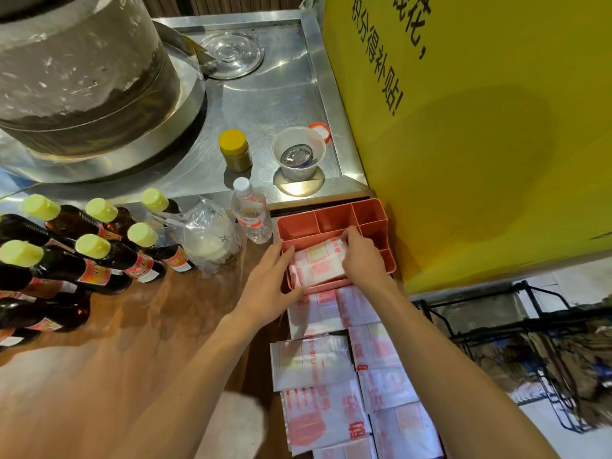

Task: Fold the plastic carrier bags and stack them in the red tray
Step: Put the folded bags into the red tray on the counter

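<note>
Nearest us, a run of flat white plastic carrier bags printed in red [364, 385] lies along the right edge of the brown wooden counter [139, 326], overlapping one another from the bottom of the view up to the tray. We judge these as the work that is left, though we cannot tell whether each one is unfolded or partly folded.

Just beyond them sits the red plastic compartment tray [334, 217]. In its large near compartment lies a small stack of folded white-and-red bags [318, 265], so the stacking has begun but is far from finished. Our left hand [268, 279] rests against the tray's near left corner, fingers straight and lightly spread, steadying it. Our right hand [359, 255] reaches over the stack, its fingers [347, 235] curled on the far edge of the top bag, tucking it down. The smaller far compartments hold nothing we can see.

Further off stand dark glass bottles with pale yellow caps [89, 246], a clear water bottle [250, 213] and a steel worktop [265, 104].
</note>
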A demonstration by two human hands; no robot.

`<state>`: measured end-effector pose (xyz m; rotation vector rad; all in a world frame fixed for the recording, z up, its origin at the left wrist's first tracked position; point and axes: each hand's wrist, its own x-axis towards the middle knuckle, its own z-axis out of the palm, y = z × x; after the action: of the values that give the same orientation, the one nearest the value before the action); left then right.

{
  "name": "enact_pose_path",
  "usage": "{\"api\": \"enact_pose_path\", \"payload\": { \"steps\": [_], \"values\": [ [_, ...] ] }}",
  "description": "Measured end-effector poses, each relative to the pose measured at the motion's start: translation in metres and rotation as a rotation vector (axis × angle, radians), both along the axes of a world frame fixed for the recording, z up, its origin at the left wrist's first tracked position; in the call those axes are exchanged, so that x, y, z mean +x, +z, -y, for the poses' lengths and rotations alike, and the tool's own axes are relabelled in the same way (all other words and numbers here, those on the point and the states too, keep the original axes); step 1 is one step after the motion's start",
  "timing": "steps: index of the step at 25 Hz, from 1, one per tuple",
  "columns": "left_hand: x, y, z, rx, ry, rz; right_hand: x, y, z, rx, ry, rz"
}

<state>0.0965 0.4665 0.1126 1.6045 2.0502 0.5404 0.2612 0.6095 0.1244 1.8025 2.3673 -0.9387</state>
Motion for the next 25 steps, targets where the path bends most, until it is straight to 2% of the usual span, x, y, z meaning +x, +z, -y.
{"api": "enact_pose_path", "payload": {
  "steps": [2, 6, 8, 9, 11, 14, 17, 20, 25],
  "values": [
    [-0.005, -0.007, 0.0, -0.024, -0.023, -0.037, -0.004, -0.004, 0.003, 0.034, 0.066, 0.111],
    [-0.005, -0.008, -0.001, -0.022, -0.039, -0.049, -0.01, -0.009, 0.025, 0.026, 0.101, 0.146],
    [-0.004, -0.006, -0.001, -0.021, -0.046, -0.048, -0.008, -0.009, 0.035, 0.162, 0.258, 0.094],
    [-0.004, -0.006, -0.001, -0.028, -0.043, -0.043, -0.007, -0.008, 0.037, 0.162, 0.368, 0.04],
    [-0.004, -0.006, -0.001, -0.044, -0.04, -0.042, -0.008, -0.006, 0.039, -0.03, 0.512, 0.03],
    [-0.002, -0.007, -0.001, -0.071, -0.044, -0.049, -0.009, -0.007, 0.03, -0.288, 0.512, 0.202],
    [-0.003, -0.007, 0.0, -0.079, -0.049, -0.041, -0.016, -0.009, 0.02, -0.37, 0.555, 0.272],
    [-0.005, -0.007, -0.001, -0.097, -0.052, -0.045, -0.021, -0.018, 0.012, -0.466, 0.47, 0.302],
    [-0.003, -0.003, -0.004, -0.132, -0.059, -0.113, -0.017, -0.014, 0.008, -0.47, 0.533, 0.298]
  ]
}}
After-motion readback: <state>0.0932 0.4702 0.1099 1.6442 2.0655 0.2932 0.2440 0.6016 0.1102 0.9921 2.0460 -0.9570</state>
